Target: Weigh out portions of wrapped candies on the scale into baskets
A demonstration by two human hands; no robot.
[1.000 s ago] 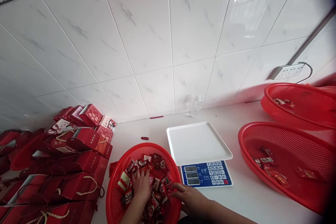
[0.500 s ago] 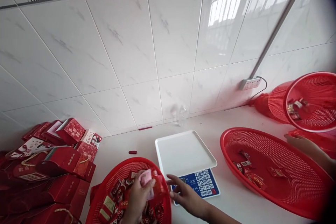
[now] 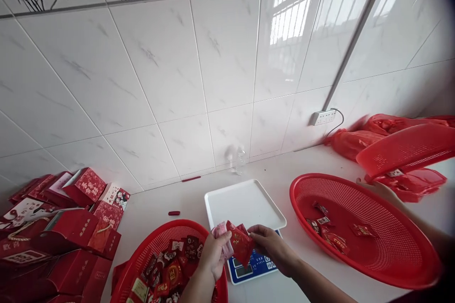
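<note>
My left hand (image 3: 213, 254) is closed on a pink wrapped packet (image 3: 225, 245) and a red candy packet (image 3: 241, 245). With bent fingers, my right hand (image 3: 272, 246) pinches the right side of the red packet. Both hands are over the near part of a digital scale, whose blue keypad panel (image 3: 253, 265) shows partly behind them. The scale's white tray (image 3: 245, 203) lies just beyond. Below my left forearm stands a red mesh basket (image 3: 142, 258) of wrapped sweets (image 3: 174, 274).
Red gift boxes (image 3: 74, 265) are stacked at left. A wide red basket (image 3: 391, 255) at right holds several packets. Another person's hand (image 3: 380, 191) is at a tilted red basket (image 3: 408, 149) near red plastic bags (image 3: 355, 144). A power strip (image 3: 323, 117) sits by the wall.
My left hand has risen rightward from the basket with the packets, and my right hand now grips the red one. The other person's basket has tipped downward.
</note>
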